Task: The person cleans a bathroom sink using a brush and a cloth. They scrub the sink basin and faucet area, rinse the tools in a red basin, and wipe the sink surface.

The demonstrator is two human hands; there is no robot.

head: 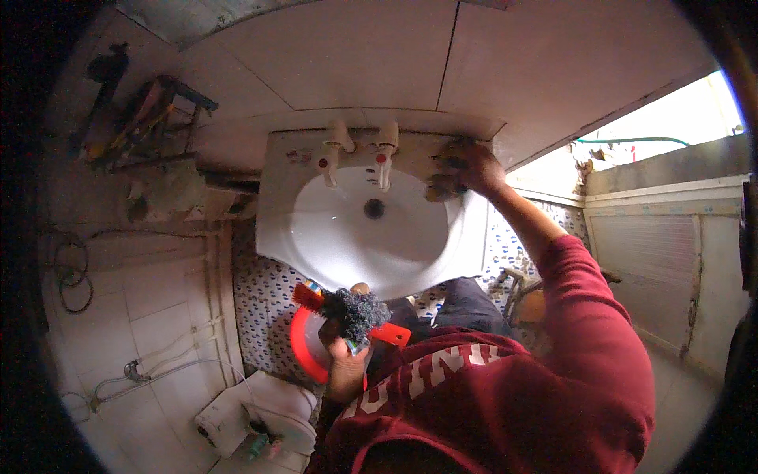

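A white washbasin [367, 249] with a dark drain hole [373, 208] lies before me. Two white taps, a left tap [330, 166] and a right tap [385, 163] with red marks, stand at its back. My left hand [344, 370] grips a bundle in front of the basin's front rim: a grey wire scourer [361, 311] and a brush with red bristles [308, 296] and an orange-red handle [391, 335]. At the basin's back right corner is my right hand [474, 169], its fingers in shadow. A dark, yellowish item [441, 186] shows under them, too blurred to name.
Below my left hand stands a red-rimmed bucket or basin [302, 343]. A white toilet [260, 409] is at lower left. Cluttered wall racks [160, 124] hang at upper left. A window opening [663, 130] lies at right. Patterned flooring [266, 302] surrounds the washbasin.
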